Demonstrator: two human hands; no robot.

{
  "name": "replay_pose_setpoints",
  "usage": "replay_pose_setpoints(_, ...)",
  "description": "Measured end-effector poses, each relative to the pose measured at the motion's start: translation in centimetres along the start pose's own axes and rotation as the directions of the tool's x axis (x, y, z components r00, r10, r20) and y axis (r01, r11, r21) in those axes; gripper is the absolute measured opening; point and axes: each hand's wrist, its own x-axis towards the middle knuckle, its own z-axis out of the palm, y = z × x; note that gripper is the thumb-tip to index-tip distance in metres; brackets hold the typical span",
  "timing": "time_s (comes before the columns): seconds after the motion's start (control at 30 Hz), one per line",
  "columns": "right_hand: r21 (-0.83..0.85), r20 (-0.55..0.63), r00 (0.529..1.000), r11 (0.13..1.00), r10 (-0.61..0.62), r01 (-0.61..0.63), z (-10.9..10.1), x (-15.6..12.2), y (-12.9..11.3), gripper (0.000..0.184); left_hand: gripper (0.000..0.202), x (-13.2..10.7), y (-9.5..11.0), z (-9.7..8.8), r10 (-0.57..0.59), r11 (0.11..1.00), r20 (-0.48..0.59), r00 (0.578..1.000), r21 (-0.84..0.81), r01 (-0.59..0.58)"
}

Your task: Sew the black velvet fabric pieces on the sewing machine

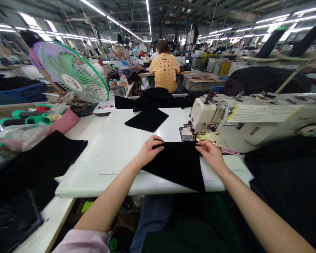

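Note:
A black fabric piece (179, 163) lies on the white sewing table (116, 154), its lower tip reaching the front edge. My left hand (150, 150) pinches its upper left corner. At the upper right corner, my right hand (209, 153) grips the cloth between thumb and fingers. The top edge runs straight between both hands, just in front of the sewing machine's head (204, 114). Whether the cloth touches the needle area cannot be made out. Another black fabric piece (147, 119) rests farther back on the table. Pink-handled snips (230, 151) lie beside my right hand.
A green-rimmed fan (73, 72) stands at the left, near thread spools (26, 117) and a pink pouch (72, 121). Black cloth stacks lie at left (42, 158) and right (289, 186). A phone-like dark slab (17, 219) sits lower left. A person in yellow (163, 70) sits ahead.

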Motion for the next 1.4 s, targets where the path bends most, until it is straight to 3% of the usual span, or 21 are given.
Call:
replay_pose_setpoints(0.07,0.0,0.0,1.0,1.0,-0.001,0.001,0.0,0.0,0.0,0.037,0.017,0.0,0.0,0.3,0.045,0.997,0.032,0.998,0.06,-0.047)
replay_pose_setpoints(0.23,0.008,-0.003,1.0,1.0,-0.001,0.001,0.1,0.0,0.2,0.04,0.06,-0.2,0.1,0.5,0.099,0.987,0.093,0.991,0.118,-0.11)
replay_pose_setpoints(0.3,0.011,-0.008,1.0,1.0,0.001,-0.001,0.1,0.0,0.3,0.041,0.066,-0.3,0.2,0.2,0.092,0.987,0.091,0.992,0.12,-0.103)
replay_pose_setpoints(0.6,0.018,-0.012,1.0,1.0,0.007,-0.007,-0.1,0.1,0.3,0.042,0.038,-0.3,0.7,-0.4,0.136,0.989,-0.028,0.99,0.064,-0.134)
replay_pose_setpoints(0.9,0.033,-0.007,1.0,0.999,0.013,-0.013,-0.2,0.2,0.5,0.04,0.015,-0.1,0.4,-0.1,0.009,0.999,-0.174,0.985,-0.033,-0.015)
replay_pose_setpoints(1.03,0.043,0.002,1.0,0.999,0.013,-0.013,-0.1,0.2,0.5,0.037,0.013,0.2,-0.2,0.1,-0.03,0.999,-0.074,0.997,0.01,0.031)
replay_pose_setpoints(1.17,0.058,0.011,1.0,0.998,0.009,-0.01,0.1,0.3,0.6,0.034,0.015,0.7,-0.2,0.6,0.042,0.991,0.011,0.999,0.129,-0.043)
replay_pose_setpoints(1.4,0.08,0.006,1.0,0.997,0.003,-0.003,0.4,0.4,0.8,0.03,0.078,1.6,1.5,1.0,0.102,0.965,0.311,0.945,0.201,-0.171)
